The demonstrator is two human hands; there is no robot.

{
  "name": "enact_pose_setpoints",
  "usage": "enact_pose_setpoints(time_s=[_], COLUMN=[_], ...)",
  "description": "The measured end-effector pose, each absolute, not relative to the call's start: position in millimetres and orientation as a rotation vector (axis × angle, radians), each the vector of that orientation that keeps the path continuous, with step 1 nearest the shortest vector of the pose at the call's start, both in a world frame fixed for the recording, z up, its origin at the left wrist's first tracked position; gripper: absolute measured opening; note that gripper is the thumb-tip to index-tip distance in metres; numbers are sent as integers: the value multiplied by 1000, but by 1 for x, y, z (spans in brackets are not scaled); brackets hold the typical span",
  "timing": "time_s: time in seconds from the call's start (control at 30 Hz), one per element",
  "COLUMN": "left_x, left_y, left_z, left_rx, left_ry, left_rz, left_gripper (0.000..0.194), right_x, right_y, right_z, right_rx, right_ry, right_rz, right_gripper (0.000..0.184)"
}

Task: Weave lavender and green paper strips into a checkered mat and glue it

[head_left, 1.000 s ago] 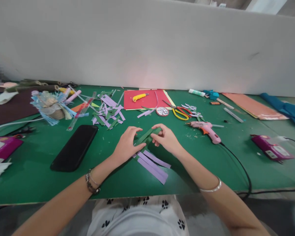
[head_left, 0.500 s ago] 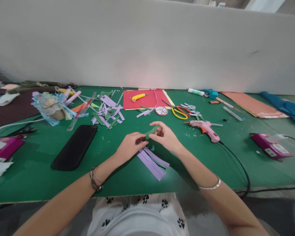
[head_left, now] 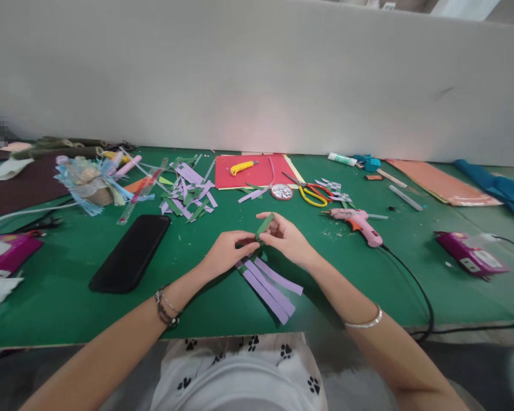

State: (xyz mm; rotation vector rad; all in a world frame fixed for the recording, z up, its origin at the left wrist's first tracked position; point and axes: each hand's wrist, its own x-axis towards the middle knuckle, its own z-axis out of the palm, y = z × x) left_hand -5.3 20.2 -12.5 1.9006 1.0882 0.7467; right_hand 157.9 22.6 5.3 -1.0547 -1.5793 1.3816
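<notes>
My left hand [head_left: 227, 251] and my right hand [head_left: 286, 238] meet over the green table [head_left: 68, 308], both pinching a green paper strip [head_left: 264, 226] that tilts up between the fingers. Just below the hands, several purple paper strips [head_left: 270, 285] lie fanned out toward the table's near edge. My left hand's fingertips are closed at the strip's lower end, and my right thumb and fingers hold its upper end.
A black phone [head_left: 131, 254] lies left of the hands. A pink glue gun [head_left: 356, 222] with a black cord lies to the right. Behind are cut strips [head_left: 188, 191], a red sheet [head_left: 257, 171] with a yellow knife, scissors [head_left: 312, 194], and a magenta box [head_left: 471, 257].
The long green strip once spread between both hands is now gathered short and held more upright. My left hand slid right and closed on it. The purple strips shifted slightly.
</notes>
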Motion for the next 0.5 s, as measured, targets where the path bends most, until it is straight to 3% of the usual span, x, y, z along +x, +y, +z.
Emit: enact_pose_setpoints(time_s=[0.5], left_x=[-3], left_y=[19], left_z=[-12], left_rx=[1647], left_ry=[1124], left_rz=[817], left_gripper=[22], right_x=[155], right_y=[23], right_z=[0], right_rx=[-1058], right_ry=[-1557], right_rz=[1424], right_gripper=[37])
